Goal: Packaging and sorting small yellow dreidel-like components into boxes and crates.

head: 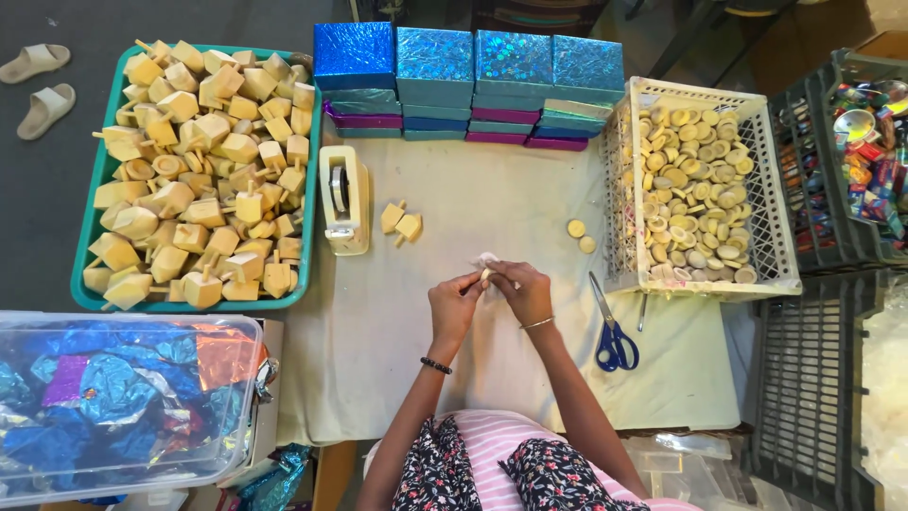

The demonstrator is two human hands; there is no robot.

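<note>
My left hand [452, 308] and my right hand [523, 291] meet over the middle of the white-covered table [492, 360]. Together they pinch a small pale wooden piece [486, 264] wrapped in a bit of white material; most of it is hidden by my fingers. Two wooden spinning tops [401, 222] lie just beyond my hands. Two small wooden discs [581, 235] lie to the right of them. A cream tape dispenser [344, 200] stands to the left.
A green tray [87, 237] of several wooden tops fills the left. A white basket [768, 203] of wooden discs stands right, blue-handled scissors [613, 331] beside it. Shiny blue boxes [473, 80] are stacked at the back. A clear bin of foil [123, 402] sits near left, dark crates [823, 218] far right.
</note>
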